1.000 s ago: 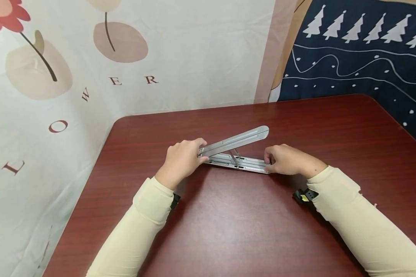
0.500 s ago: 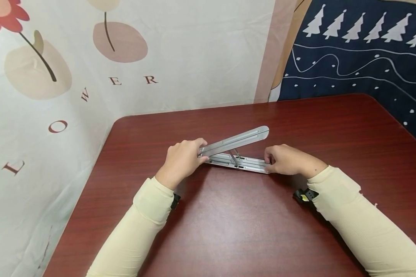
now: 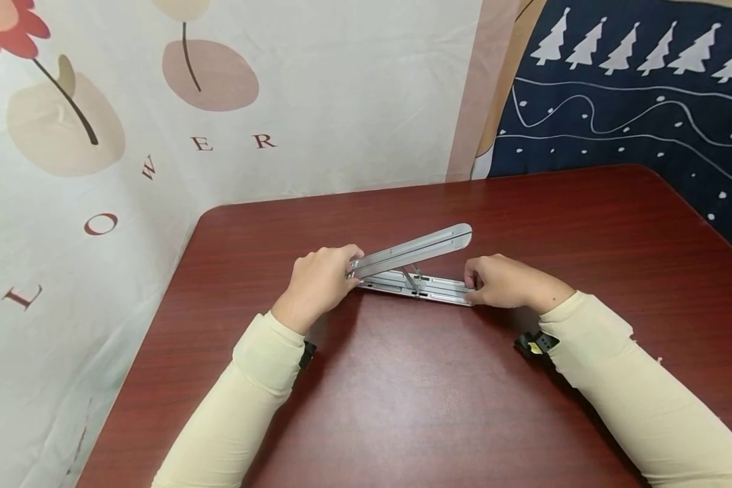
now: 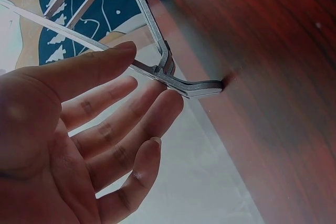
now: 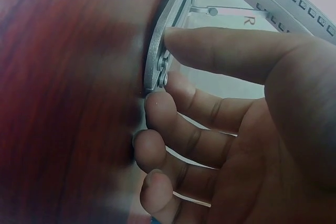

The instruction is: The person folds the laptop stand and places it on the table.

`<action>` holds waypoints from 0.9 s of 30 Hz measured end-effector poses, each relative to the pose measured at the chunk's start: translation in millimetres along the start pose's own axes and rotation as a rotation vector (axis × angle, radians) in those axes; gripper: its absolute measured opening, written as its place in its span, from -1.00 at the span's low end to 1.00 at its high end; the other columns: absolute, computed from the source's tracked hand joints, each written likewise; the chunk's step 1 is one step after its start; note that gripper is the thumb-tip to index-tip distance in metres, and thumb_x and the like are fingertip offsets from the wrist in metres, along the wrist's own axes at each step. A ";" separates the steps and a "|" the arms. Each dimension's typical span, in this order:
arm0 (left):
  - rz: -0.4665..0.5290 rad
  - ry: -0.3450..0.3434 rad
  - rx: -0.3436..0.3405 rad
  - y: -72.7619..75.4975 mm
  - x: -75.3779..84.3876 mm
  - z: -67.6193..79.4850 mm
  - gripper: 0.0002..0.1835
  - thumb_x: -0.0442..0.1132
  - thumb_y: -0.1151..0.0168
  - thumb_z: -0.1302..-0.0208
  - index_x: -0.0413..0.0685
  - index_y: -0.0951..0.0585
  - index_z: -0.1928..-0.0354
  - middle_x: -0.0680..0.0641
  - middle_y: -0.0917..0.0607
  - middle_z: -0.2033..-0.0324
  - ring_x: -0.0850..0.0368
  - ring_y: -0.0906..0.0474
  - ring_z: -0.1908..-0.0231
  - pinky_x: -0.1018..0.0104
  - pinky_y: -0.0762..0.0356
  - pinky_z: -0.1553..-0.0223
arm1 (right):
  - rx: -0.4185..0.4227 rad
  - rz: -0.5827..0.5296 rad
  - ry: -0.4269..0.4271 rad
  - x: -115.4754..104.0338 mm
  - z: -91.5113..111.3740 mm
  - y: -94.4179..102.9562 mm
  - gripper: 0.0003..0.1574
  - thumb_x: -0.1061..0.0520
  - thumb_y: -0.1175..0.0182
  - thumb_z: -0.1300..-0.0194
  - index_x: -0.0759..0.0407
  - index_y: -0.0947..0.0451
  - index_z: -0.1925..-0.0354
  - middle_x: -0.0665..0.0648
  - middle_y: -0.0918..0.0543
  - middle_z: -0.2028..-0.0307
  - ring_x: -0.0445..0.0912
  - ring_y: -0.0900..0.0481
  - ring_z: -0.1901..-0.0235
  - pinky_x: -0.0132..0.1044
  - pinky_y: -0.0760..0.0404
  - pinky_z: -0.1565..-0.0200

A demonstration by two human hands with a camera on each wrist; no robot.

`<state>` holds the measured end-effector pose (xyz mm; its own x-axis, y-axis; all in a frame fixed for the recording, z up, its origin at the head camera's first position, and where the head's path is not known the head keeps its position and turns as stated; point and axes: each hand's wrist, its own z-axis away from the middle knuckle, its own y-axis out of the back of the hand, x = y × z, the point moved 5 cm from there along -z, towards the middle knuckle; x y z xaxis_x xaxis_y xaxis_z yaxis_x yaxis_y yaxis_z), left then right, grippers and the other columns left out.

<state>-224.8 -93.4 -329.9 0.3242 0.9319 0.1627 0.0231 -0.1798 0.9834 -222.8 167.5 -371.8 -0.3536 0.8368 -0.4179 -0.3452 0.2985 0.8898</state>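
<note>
A silver folding laptop stand (image 3: 411, 251) rests on the table, its upper arm tilted up to the right over the flat base (image 3: 445, 291). A thin strut props the two apart. My left hand (image 3: 320, 281) pinches the left, hinged end between thumb and fingers. In the left wrist view, the thumb lies on the upper arm close to the bent front lip (image 4: 202, 87). With the thumb and fingertips, my right hand (image 3: 506, 281) holds the base's right end. The right wrist view shows round feet or rivets by that end (image 5: 153, 69).
The table (image 3: 402, 407) is reddish-brown wood with rounded corners. Behind it hang a white cloth (image 3: 354, 88) with flowers and letters and a navy cloth (image 3: 622, 122) with white trees. Each wrist wears a small black device, such as the right one (image 3: 537, 344).
The stand's raised arm sits very slightly lower at its tip, and my left thumb has shifted a little to the left. My right hand keeps its place on the base.
</note>
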 end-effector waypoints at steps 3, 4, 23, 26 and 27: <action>-0.001 0.000 0.003 0.1 0.1 -0.3 -0.57 -0.09 -0.38 -0.01 0.26 -0.55 0.01 0.15 -0.68 0.38 0.07 -0.61 0.38 0.10 -0.46 0.44 | -0.006 0.002 0.003 -0.5 0.0 0.2 -0.77 0.09 -0.31 -0.01 0.12 -0.44 0.44 -0.01 -0.40 0.69 -0.19 -0.32 0.65 -0.34 -0.30 0.53; -0.003 0.001 0.004 0.2 -0.1 -0.4 -0.57 -0.09 -0.38 -0.01 0.27 -0.55 0.01 0.15 -0.68 0.39 0.07 -0.61 0.38 0.10 -0.46 0.44 | -0.007 0.003 0.004 -0.7 0.1 0.2 -0.77 0.09 -0.31 -0.01 0.12 -0.44 0.44 -0.01 -0.40 0.69 -0.19 -0.32 0.65 -0.34 -0.30 0.53; -0.006 0.022 -0.007 -1.8 -3.6 -0.6 -0.58 -0.02 -0.36 -0.03 0.26 -0.55 0.01 0.14 -0.68 0.35 0.04 -0.61 0.34 0.07 -0.47 0.39 | -0.033 0.010 0.012 -2.0 1.6 -3.7 -0.77 0.08 -0.31 0.00 0.08 -0.43 0.46 -0.01 -0.41 0.69 -0.20 -0.33 0.66 -0.34 -0.30 0.55; -0.008 0.027 -0.005 -1.0 -4.1 -1.2 -0.58 0.00 -0.36 -0.03 0.26 -0.55 0.00 0.13 -0.68 0.35 0.03 -0.61 0.35 0.05 -0.47 0.39 | -0.030 0.012 0.015 -2.9 2.0 -3.2 -0.78 0.08 -0.32 0.00 0.08 -0.43 0.47 -0.01 -0.41 0.70 -0.20 -0.33 0.66 -0.34 -0.30 0.55; -0.009 0.030 -0.004 -0.9 -4.2 -1.4 -0.58 0.00 -0.36 -0.03 0.26 -0.55 0.00 0.13 -0.68 0.35 0.02 -0.61 0.35 0.05 -0.47 0.39 | -0.030 0.013 0.016 -3.3 2.2 -3.0 -0.78 0.08 -0.32 0.01 0.08 -0.44 0.47 -0.01 -0.41 0.70 -0.20 -0.33 0.67 -0.34 -0.30 0.55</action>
<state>-227.5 -96.8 -331.4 0.2958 0.9424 0.1560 0.0218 -0.1699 0.9852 -218.7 164.9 -372.7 -0.3716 0.8332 -0.4096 -0.3660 0.2740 0.8894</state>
